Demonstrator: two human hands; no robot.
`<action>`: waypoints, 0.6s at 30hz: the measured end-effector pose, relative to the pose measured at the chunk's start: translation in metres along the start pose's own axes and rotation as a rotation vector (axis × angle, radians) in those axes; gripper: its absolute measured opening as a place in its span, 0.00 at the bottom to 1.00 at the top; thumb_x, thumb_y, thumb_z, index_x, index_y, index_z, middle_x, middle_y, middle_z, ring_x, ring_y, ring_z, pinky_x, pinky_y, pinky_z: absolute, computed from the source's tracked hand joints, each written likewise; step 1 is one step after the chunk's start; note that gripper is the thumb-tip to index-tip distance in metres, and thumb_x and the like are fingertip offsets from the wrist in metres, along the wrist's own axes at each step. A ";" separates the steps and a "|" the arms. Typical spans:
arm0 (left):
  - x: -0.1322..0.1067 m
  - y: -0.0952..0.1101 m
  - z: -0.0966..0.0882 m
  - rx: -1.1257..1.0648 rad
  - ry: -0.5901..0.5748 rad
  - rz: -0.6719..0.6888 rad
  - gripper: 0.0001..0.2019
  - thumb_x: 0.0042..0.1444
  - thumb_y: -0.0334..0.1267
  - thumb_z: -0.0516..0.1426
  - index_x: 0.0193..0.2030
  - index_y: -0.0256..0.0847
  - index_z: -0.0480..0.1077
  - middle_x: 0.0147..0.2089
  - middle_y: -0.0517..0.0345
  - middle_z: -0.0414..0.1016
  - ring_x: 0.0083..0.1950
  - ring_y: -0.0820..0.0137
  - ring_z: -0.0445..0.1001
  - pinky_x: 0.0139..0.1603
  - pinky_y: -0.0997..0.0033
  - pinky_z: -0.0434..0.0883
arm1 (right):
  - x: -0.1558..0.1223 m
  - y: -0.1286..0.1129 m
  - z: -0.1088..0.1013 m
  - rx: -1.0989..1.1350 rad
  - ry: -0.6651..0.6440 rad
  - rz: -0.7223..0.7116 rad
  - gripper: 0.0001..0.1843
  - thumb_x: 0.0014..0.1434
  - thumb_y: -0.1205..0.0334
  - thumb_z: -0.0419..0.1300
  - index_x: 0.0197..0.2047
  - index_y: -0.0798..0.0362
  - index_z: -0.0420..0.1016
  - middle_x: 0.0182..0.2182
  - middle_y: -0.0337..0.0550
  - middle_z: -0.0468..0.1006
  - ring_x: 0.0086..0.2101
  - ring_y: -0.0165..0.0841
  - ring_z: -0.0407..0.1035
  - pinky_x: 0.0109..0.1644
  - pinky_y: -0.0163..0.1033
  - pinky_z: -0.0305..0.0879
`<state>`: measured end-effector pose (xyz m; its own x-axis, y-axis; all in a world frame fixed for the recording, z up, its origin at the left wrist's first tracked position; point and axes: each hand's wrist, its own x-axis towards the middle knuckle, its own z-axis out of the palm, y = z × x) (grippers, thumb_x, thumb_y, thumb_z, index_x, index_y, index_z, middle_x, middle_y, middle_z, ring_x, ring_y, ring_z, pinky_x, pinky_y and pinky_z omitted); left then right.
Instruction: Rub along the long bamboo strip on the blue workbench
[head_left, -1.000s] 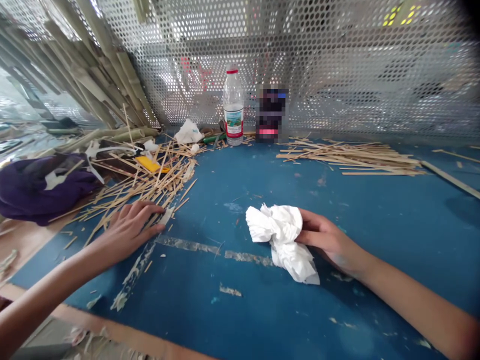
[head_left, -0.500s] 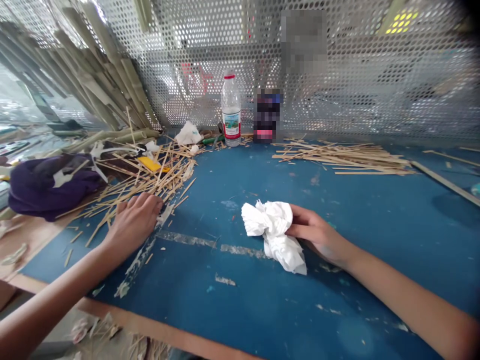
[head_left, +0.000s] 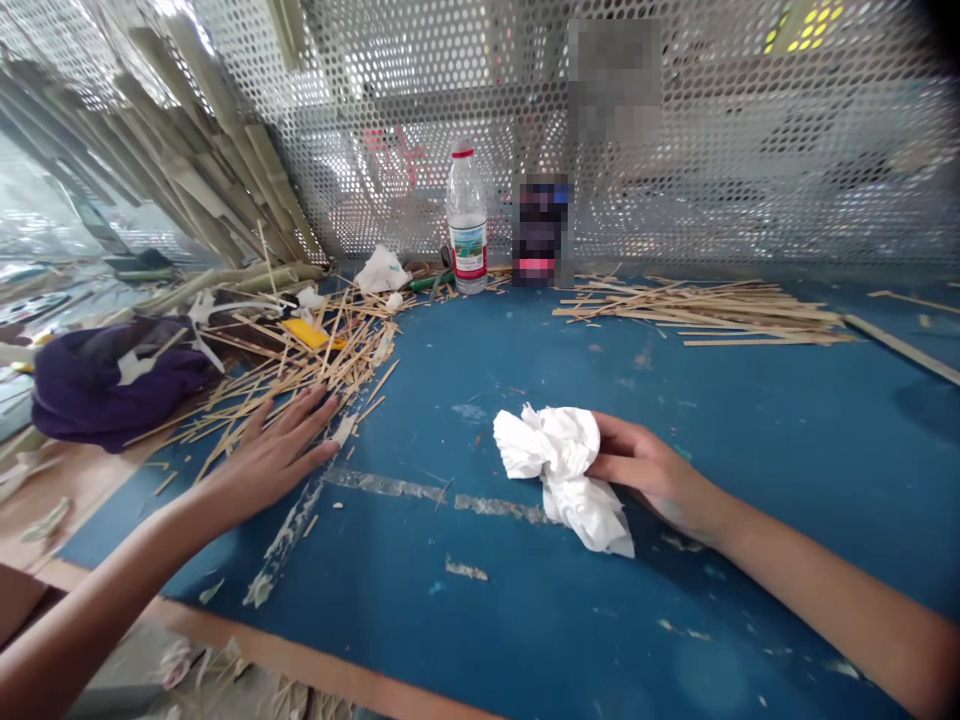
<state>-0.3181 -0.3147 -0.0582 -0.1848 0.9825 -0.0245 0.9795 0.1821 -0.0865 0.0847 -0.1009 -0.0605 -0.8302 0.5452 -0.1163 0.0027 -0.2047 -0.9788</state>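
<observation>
The right hand (head_left: pixel 651 470), at centre right of the frame, had its fingers closed lightly on the near edge of a crumpled white tissue wad (head_left: pixel 564 472), which rested on the blue surface (head_left: pixel 750 430) just right of centre, beside a strip of worn tape residue (head_left: pixel 442 495). The wad looked very light, soft and easily torn; it would likely squash under any grip, so a loose pinch on a bunched fold, or a cupped palm over the whole, seemed the sensible hold. The left hand (head_left: pixel 279 455), at lower left of centre, lay flat with fingers spread, palm down, its fingertips touching the edge of a scattered heap of thin bamboo slivers (head_left: pixel 300 365). Among the slivers sat a yellow object (head_left: pixel 309 334), and farther left a purple cloth (head_left: pixel 105 385) was bundled near the surface's edge. At upper centre a clear water bottle (head_left: pixel 467 218) with a red cap stood upright against a perforated metal screen (head_left: pixel 750 150), a dark blurred container (head_left: pixel 541 230) just beside it. A second, neater pile of strips (head_left: pixel 705 310) lay at upper right, and long bamboo slats (head_left: pixel 187 170) leaned against the screen at upper left.
</observation>
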 end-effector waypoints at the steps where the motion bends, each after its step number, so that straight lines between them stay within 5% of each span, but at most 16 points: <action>1: 0.000 0.001 0.000 0.005 0.012 0.004 0.32 0.68 0.57 0.35 0.75 0.50 0.40 0.78 0.56 0.35 0.77 0.61 0.36 0.74 0.50 0.27 | 0.000 0.000 0.000 0.001 0.002 -0.001 0.24 0.53 0.54 0.70 0.53 0.46 0.78 0.44 0.44 0.82 0.39 0.38 0.76 0.44 0.41 0.70; 4: -0.003 0.004 0.000 0.015 0.070 -0.006 0.35 0.68 0.58 0.36 0.76 0.43 0.35 0.77 0.51 0.20 0.77 0.57 0.29 0.74 0.48 0.30 | 0.001 -0.002 0.001 0.003 0.003 0.006 0.25 0.54 0.53 0.69 0.55 0.45 0.77 0.45 0.44 0.82 0.40 0.39 0.76 0.46 0.42 0.71; 7: -0.002 0.008 0.000 0.029 0.132 0.001 0.35 0.68 0.57 0.36 0.76 0.43 0.30 0.76 0.50 0.15 0.77 0.56 0.25 0.73 0.46 0.32 | 0.001 -0.002 0.002 0.004 0.019 0.022 0.25 0.53 0.51 0.70 0.54 0.45 0.78 0.44 0.45 0.82 0.41 0.40 0.76 0.45 0.42 0.71; 18: 0.049 0.044 -0.003 0.085 0.417 -0.041 0.29 0.70 0.50 0.43 0.72 0.38 0.51 0.77 0.42 0.35 0.77 0.56 0.37 0.74 0.50 0.36 | 0.001 -0.002 0.000 0.058 -0.030 0.017 0.24 0.54 0.54 0.69 0.54 0.48 0.77 0.45 0.46 0.82 0.42 0.41 0.76 0.44 0.42 0.71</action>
<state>-0.2837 -0.2586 -0.0607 -0.1584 0.9095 0.3843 0.9586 0.2349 -0.1608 0.0840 -0.0999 -0.0583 -0.8469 0.5163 -0.1272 -0.0144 -0.2615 -0.9651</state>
